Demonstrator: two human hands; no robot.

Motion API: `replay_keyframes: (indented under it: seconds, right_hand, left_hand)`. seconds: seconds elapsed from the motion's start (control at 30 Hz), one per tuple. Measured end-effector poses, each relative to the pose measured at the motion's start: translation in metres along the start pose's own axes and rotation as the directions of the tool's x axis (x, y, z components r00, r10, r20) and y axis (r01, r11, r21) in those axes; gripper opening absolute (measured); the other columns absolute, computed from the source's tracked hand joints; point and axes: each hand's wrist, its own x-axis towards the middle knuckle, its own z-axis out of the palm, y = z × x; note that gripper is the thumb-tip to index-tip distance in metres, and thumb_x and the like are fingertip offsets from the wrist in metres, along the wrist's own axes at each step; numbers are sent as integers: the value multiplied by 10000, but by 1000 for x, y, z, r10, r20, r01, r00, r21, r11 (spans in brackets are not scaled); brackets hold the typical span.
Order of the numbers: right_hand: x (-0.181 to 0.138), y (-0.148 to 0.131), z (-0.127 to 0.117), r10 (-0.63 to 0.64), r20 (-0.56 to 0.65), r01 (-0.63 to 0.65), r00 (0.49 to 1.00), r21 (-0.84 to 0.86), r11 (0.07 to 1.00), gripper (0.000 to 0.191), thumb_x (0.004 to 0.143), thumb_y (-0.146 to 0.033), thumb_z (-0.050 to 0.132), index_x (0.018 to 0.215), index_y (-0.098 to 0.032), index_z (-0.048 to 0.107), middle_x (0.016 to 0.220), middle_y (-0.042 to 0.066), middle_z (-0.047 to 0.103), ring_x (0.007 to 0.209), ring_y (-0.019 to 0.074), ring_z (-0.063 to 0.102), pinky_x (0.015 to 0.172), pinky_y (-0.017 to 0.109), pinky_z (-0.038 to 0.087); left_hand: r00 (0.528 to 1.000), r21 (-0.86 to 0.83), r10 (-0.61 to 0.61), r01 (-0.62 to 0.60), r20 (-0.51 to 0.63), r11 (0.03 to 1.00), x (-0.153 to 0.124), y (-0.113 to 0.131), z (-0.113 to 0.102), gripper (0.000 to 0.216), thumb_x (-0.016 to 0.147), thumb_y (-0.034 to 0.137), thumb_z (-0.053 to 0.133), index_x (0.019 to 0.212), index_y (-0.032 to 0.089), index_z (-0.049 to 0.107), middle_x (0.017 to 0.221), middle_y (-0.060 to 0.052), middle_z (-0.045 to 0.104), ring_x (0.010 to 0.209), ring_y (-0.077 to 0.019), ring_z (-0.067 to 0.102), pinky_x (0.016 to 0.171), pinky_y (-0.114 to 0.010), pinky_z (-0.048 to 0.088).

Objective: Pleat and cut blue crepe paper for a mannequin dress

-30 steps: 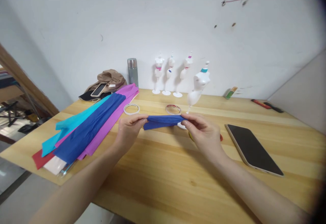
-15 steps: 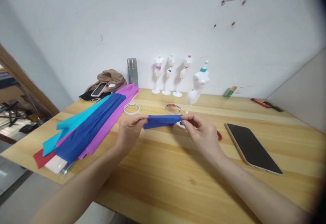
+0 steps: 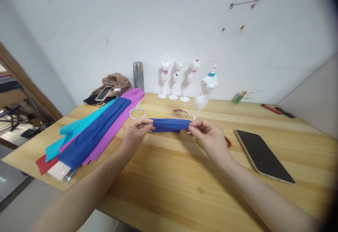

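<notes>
As both hands hold it up over the table, the blue fabric strip [image 3: 170, 125] runs roughly level btwn them, mid-view, near the front mini dress form [image 3: 208, 83]. It's matte & thin, folded lengthwise w/ soft creases along it, a bit crumpled at the R end. L hand [image 3: 135, 133] pinches one end btwn thumb & fingers; R hand [image 3: 211, 137] pinches the other.

Dress form is glossy white plastic w/ a teal band round the neck; three more white forms [image 3: 166, 66] stand behind by the wall w/ pink, blue & purple bits on. Two tape rolls, one white [image 3: 130, 113], one reddish [image 3: 173, 114], lie flat beyond the strip. Red handle [image 3: 228, 142] pokes out by R hand, rest mostly hidden.

On the left, long loose fabric lengths [image 3: 92, 131] in cyan, blue, purple & red overlap, nr a brown cloth bundle [image 3: 116, 80] and a grey flask w/ metal cap [image 3: 138, 75]. Big dark-screened tablet or phone [image 3: 264, 154] at right. Table [image 3: 169, 186] is pale grained wood, wall [image 3: 132, 24] whitish, w/ a few marks.
</notes>
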Motion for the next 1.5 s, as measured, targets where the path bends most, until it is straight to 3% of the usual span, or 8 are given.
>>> replay_keyframes:
  seconds: [0.17,0.77,0.97,1.23,1.5]
  right_hand:
    - [0,-1,0,21,-41,-19,999,50,999,236,625,-399,784,704,-214,661,710,40,711,626,178,657,610,306,534]
    - [-3,0,1,-31,-86,39,996,93,995,150,616,-306,793,658,-216,680,700,18,678,636,148,616,599,272,510]
    - [-4,-4,1,-50,-91,58,995,91,994,154,645,-290,775,744,-216,684,669,6,666,596,145,614,570,272,501]
    - [-4,-1,0,-179,-26,178,983,-29,984,150,757,-300,691,891,-259,747,967,39,725,908,206,665,844,374,521]
    - [-6,5,-1,-256,-26,245,966,-209,947,211,802,-315,655,989,-258,734,1032,52,719,935,234,671,856,410,530]
  left_hand:
    - [999,-25,-33,33,10,999,-1,3,1,126,599,229,745,698,156,720,575,-11,690,564,-159,662,611,-290,542]
    - [1000,-67,-12,10,-20,998,-2,2,3,129,578,210,748,690,151,720,546,-2,679,524,-128,631,565,-244,501]
    - [1000,-45,14,-14,11,999,-2,0,2,119,604,212,734,709,157,727,520,10,656,504,-114,601,518,-224,472]
    - [998,49,62,-63,24,997,1,-9,-2,208,636,208,707,834,176,761,570,22,674,527,-109,605,549,-231,495]
    - [987,262,158,-163,41,951,1,-14,-4,205,713,219,644,884,181,751,702,-9,713,610,-139,649,601,-256,522]
